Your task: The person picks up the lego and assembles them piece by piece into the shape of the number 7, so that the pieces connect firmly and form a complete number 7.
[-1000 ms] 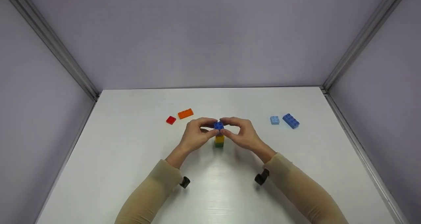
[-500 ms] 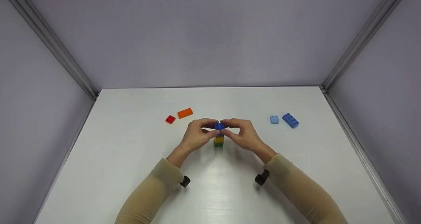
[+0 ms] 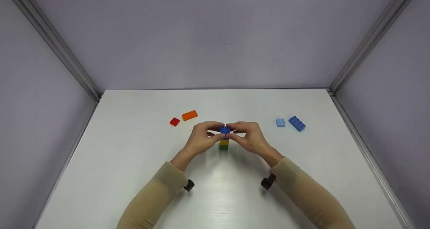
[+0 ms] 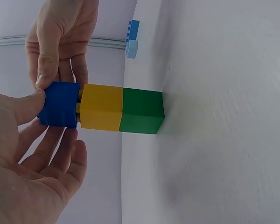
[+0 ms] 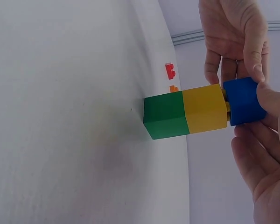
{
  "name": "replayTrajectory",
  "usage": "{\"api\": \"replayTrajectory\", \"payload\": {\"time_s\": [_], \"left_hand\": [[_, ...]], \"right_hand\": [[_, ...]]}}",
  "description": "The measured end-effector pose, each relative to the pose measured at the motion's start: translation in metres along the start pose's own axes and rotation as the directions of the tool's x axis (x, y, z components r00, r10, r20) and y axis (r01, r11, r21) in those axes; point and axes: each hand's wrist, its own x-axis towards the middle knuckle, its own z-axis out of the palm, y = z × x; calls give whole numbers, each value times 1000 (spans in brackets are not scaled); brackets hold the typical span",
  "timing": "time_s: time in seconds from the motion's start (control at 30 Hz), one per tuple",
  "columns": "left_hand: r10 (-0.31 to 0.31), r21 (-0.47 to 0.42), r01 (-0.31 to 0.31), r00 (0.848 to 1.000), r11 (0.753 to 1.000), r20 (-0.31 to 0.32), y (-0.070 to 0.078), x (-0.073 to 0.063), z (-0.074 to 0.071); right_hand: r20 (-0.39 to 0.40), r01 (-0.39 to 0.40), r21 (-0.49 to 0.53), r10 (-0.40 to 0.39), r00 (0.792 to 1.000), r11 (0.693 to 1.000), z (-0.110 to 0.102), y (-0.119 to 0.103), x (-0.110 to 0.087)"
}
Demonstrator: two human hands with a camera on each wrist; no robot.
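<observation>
A blue brick [image 4: 59,105] is at the top of a small upright tower. Beneath it come a yellow brick [image 4: 101,107] and a green brick [image 4: 141,111], which stands on the table. Yellow studs show in a narrow gap under the blue brick in both wrist views. My left hand [image 3: 201,138] pinches the blue brick from the left, thumb on the near side and fingers behind. From the right, my right hand [image 3: 250,138] pinches the same brick in the same way. The fingertips of both hands nearly meet.
A flat red piece [image 3: 174,121] and an orange brick [image 3: 189,115] lie at the back left of the white table [image 3: 134,188]. Towards the back right are a light blue brick [image 3: 280,122] and a longer blue brick [image 3: 297,123]. Walls enclose the back and sides.
The blue brick and both hands have shifted slightly right and down onto the tower. Both hands keep their pinch, and the loose bricks stay where they were.
</observation>
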Motion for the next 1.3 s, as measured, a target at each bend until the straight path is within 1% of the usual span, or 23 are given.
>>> {"api": "replayTrajectory", "payload": {"time_s": [0.17, 0.37, 0.47, 0.67, 0.8, 0.97, 1.17, 1.3], "left_hand": [[-7, 3, 7, 1000, 1000, 4, -1, 1, 0], [-22, -26, 22, 1000, 999, 18, -4, 3, -2], [-28, -32, 29, 999, 999, 28, -4, 4, -3], [-38, -42, 39, 999, 998, 23, -3, 5, -3], [-32, -45, 33, 999, 998, 23, -2, 5, -3], [-10, -58, 11, 1000, 998, 22, -3, 4, -2], [35, -18, -35, 999, 999, 18, -5, 2, 0], [43, -2, -43, 999, 999, 8, -6, 1, 1]], "right_hand": [[3, -38, 12, 38, 999, 999, 0, 2, 0], [13, -103, 59, 102, 995, 993, -1, 3, 3], [27, -124, 70, 122, 992, 990, -2, 2, 4], [49, -156, 60, 154, 987, 986, -5, -1, 7], [65, -164, 42, 161, 985, 986, -8, -4, 10], [86, -176, 46, 172, 981, 983, -9, -6, 10], [70, -144, 26, 142, 987, 989, -7, -5, 7], [61, -128, 15, 127, 990, 992, -6, -5, 6]]}}
